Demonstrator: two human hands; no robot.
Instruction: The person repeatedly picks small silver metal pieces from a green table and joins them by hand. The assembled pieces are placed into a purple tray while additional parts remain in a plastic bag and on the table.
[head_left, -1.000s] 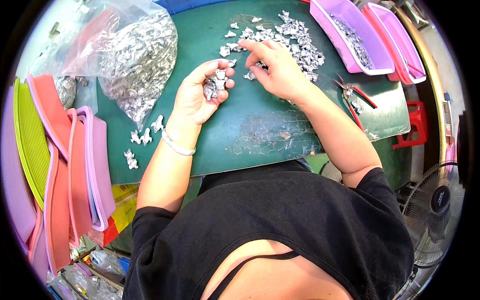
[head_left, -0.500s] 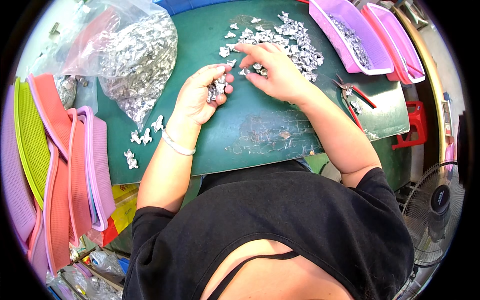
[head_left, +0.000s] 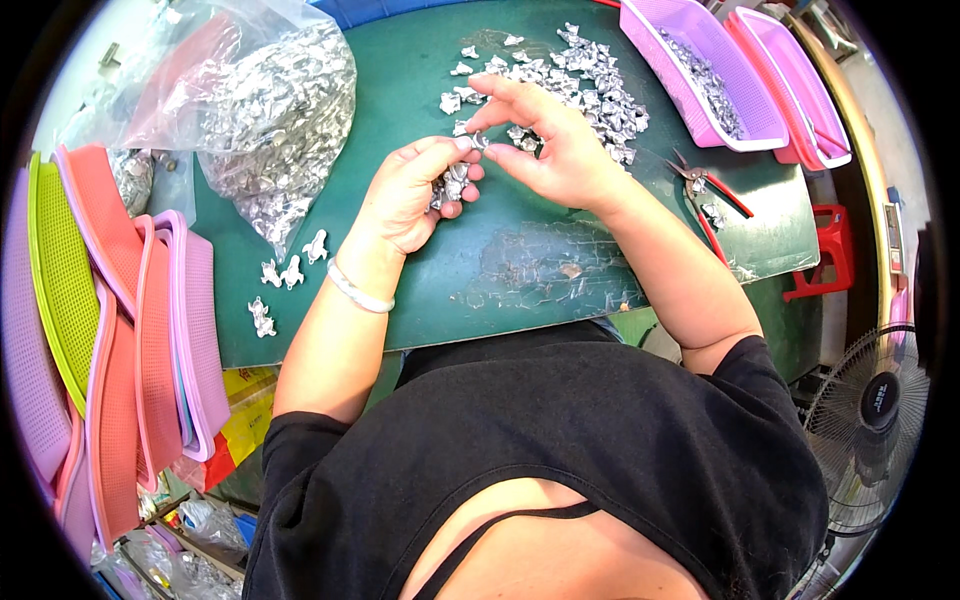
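Note:
Several small silver metal castings [head_left: 452, 184] sit in the curled fingers of my left hand [head_left: 408, 190], which wears a pale bangle. Its thumb and fingertip meet one more small casting [head_left: 479, 141]. My right hand [head_left: 553, 142] has this same piece at the tips of its thumb and a bent finger, its index finger stretched out above. Just beyond my right hand a loose pile of the same castings [head_left: 610, 105] spreads over the green table [head_left: 430, 300]. Parts of the pile are hidden behind that hand.
A clear plastic bag [head_left: 285, 120] full of castings stands at the left, a few loose castings [head_left: 292, 273] near it. Red-handled cutting pliers [head_left: 697, 185] lie at the right. Beyond is a purple basket [head_left: 735, 125] with metal parts. Stacked baskets [head_left: 200, 330] crowd the left edge.
My left hand has moved slightly right and up with its castings, so its fingertips now meet the small piece at my right hand. The right hand has barely moved.

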